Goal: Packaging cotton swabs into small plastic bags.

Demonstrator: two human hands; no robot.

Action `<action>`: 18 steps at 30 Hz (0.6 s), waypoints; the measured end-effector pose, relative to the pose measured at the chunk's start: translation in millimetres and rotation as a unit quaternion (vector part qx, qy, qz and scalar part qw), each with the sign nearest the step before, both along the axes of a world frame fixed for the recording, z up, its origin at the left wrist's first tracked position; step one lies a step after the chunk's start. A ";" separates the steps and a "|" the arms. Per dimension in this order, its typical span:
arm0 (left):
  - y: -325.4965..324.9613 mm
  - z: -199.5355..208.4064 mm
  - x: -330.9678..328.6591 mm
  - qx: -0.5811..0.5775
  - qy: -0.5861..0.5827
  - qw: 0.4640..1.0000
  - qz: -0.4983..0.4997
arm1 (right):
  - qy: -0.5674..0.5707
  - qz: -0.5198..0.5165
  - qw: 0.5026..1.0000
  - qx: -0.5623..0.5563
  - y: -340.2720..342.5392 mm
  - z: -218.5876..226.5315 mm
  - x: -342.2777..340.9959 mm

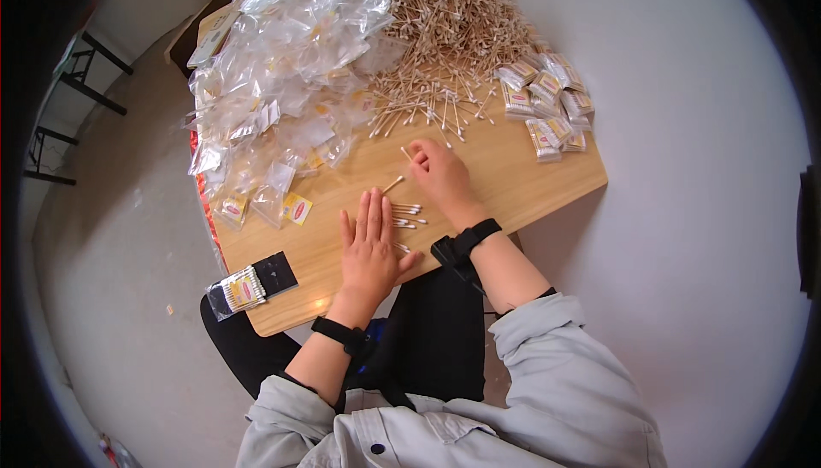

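My left hand [369, 250] lies flat on the wooden table [505, 169], fingers stretched out and thumb apart. Several cotton swabs [407, 216] lie side by side under it, their white tips showing to its right. One more swab [393, 184] slants out by the fingertips. Just beyond, my right hand [440, 173] is closed in a pinch on a cotton swab [406, 153] whose end sticks out to the left. A large heap of loose cotton swabs [449, 23] covers the far side of the table, its near edge just past my right hand.
Clear plastic bags [291, 66] with yellow labels pile up at the left and far left. Filled swab packs [547, 96] are stacked at the right. A part-bagged row of swabs [244, 288] rests on a black pad [275, 273] at the near left corner.
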State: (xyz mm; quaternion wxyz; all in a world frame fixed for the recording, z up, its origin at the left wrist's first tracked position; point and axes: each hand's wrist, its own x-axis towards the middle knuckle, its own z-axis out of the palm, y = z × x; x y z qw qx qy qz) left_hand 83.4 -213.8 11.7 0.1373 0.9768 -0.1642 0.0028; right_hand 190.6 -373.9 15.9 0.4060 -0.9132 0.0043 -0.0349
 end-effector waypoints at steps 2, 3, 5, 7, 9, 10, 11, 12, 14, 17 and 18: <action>0.3 -1.0 -3.7 0.001 -0.011 0.999 -0.033 | -0.032 0.006 0.999 0.005 -2.5 -1.7 12.6; 1.2 2.8 -5.5 -0.013 0.013 0.999 -0.035 | -0.063 0.013 0.998 0.009 -1.8 -1.7 13.7; 1.4 3.4 -8.4 -0.021 0.017 0.999 -0.040 | -0.065 0.088 0.994 -0.019 2.3 -3.0 8.1; 5.1 4.6 -7.1 -0.024 0.014 0.999 -0.037 | -0.073 0.170 0.982 -0.042 14.8 2.8 3.2; 4.5 5.0 -9.4 -0.013 0.034 0.999 -0.008 | 0.065 0.188 0.978 0.062 20.4 7.7 -11.8; 3.5 4.9 -7.6 -0.015 0.033 0.999 -0.008 | 0.065 0.187 0.978 0.061 16.4 4.5 -8.8; 3.1 4.6 -4.7 -0.009 0.025 1.000 -0.009 | -0.031 0.050 0.998 0.004 11.7 -1.1 -2.2; 1.6 4.1 -3.7 -0.003 0.020 1.000 -0.011 | -0.123 -0.090 0.987 -0.053 6.1 -6.1 2.8; 0.3 6.3 -4.0 -0.012 0.026 0.999 -0.018 | -0.106 -0.134 0.983 -0.069 -15.4 -5.5 13.2; 3.1 9.9 -4.6 -0.010 0.028 0.998 -0.050 | -0.071 -0.150 0.982 -0.093 -32.4 -7.0 20.9; 4.0 9.4 -7.1 -0.009 0.027 0.998 -0.048 | -0.052 -0.122 0.986 -0.105 -34.7 -7.1 22.6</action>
